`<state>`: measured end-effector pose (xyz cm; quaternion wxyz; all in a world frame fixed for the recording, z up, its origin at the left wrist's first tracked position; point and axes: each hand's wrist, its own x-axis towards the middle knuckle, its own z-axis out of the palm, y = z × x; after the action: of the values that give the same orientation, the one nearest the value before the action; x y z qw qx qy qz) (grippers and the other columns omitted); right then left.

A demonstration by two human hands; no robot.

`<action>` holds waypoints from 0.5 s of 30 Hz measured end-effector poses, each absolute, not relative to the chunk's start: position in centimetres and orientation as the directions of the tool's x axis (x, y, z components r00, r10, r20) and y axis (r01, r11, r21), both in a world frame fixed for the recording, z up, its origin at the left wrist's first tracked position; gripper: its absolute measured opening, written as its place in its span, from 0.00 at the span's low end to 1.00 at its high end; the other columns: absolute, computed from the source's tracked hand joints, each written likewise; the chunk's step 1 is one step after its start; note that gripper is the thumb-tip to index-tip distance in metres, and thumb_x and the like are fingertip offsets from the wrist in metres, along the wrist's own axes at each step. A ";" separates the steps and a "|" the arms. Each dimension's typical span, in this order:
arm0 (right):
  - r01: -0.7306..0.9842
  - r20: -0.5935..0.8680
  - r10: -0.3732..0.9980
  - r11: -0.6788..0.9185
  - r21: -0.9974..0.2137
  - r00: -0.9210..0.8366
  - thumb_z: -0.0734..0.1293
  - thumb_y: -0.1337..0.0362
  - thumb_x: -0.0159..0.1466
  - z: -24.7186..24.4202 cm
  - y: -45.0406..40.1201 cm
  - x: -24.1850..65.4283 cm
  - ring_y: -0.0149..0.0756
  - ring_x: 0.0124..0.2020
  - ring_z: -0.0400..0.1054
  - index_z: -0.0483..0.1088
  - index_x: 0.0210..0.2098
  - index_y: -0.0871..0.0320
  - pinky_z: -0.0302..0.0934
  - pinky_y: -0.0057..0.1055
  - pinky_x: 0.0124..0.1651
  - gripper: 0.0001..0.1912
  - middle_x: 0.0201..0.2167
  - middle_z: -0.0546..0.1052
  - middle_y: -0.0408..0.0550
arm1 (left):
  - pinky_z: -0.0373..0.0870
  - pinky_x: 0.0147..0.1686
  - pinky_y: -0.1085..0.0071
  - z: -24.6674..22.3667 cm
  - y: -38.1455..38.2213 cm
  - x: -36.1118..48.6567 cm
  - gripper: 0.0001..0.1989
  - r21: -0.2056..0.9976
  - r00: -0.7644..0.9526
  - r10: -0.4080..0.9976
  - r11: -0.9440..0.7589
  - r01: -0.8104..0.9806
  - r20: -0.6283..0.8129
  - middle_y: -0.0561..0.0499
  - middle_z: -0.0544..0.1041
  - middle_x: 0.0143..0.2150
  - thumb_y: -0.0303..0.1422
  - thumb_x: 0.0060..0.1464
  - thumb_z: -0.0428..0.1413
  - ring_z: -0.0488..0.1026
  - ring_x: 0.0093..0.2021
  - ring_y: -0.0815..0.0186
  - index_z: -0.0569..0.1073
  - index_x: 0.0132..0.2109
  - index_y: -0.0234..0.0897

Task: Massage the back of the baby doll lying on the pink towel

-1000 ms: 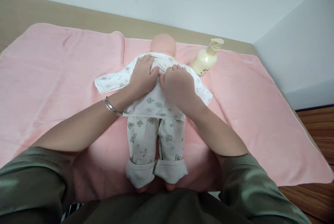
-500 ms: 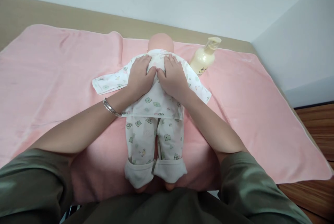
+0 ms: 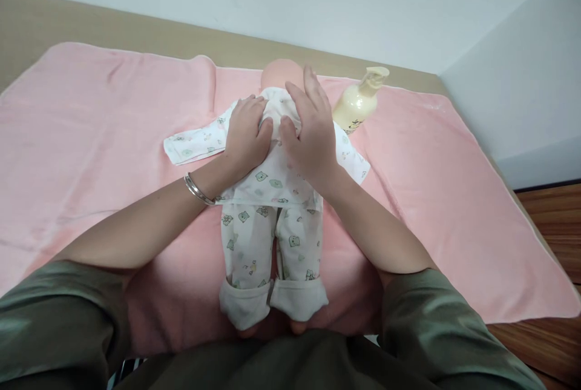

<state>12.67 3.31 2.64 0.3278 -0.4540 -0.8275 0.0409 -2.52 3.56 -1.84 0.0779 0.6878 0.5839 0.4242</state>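
A baby doll (image 3: 280,73) lies with its head toward the wall and its feet toward me, its face not showing. It wears a white printed top (image 3: 272,187) and matching trousers (image 3: 297,238) with turned-up cuffs. My left hand (image 3: 249,138) rests flat on the left side of the top, fingers toward the doll's head. Over the right side of the top is my right hand (image 3: 314,135), fingers spread and raised, with nothing in it. Its fingertips come up beside the doll's head. A silver bangle (image 3: 198,189) circles my left wrist.
A pale yellow pump bottle (image 3: 356,102) stands or leans just right of the doll's shoulder. Under everything spreads a pink blanket (image 3: 436,196) over a tan table (image 3: 113,29). A white wall (image 3: 318,2) rises behind it, and brown wood (image 3: 551,214) shows at the right.
My right hand has lifted from the doll's back, its fingers now raised and spread. My left hand stays on the top. The whole view has shifted very slightly.
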 end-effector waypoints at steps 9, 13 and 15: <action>0.733 0.412 0.842 0.519 -0.439 -0.349 0.59 0.68 0.65 2.8 4.0 12.6 0.49 0.72 0.59 0.71 0.59 0.59 0.56 0.50 0.75 0.24 0.68 0.69 0.54 | 0.61 0.72 0.49 -2.1 3.6 -2.5 0.22 0.610 -0.043 0.872 -0.305 0.731 0.488 0.42 0.76 0.62 0.39 0.65 0.43 0.69 0.66 0.50 0.73 0.58 0.40; 0.758 0.420 0.847 0.500 -0.420 -0.326 0.56 0.67 0.68 3.1 3.8 12.7 0.48 0.75 0.54 0.68 0.63 0.56 0.49 0.51 0.78 0.26 0.70 0.67 0.51 | 0.60 0.72 0.49 -1.1 3.0 -2.2 0.21 0.641 -0.058 0.901 -0.260 0.723 0.430 0.43 0.76 0.62 0.39 0.64 0.44 0.68 0.66 0.50 0.73 0.58 0.42; 0.774 0.373 0.850 0.506 -0.381 -0.373 0.55 0.67 0.67 2.4 4.0 12.5 0.47 0.74 0.56 0.69 0.63 0.58 0.49 0.51 0.78 0.27 0.69 0.69 0.52 | 0.58 0.73 0.48 -0.9 2.9 -2.3 0.21 0.659 -0.062 0.912 -0.246 0.711 0.406 0.44 0.75 0.63 0.40 0.64 0.44 0.67 0.68 0.50 0.72 0.59 0.44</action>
<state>12.50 4.04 2.39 0.2681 -0.4917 -0.8254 0.0710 -2.29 2.87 -0.92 0.1224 0.6739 0.6018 0.4107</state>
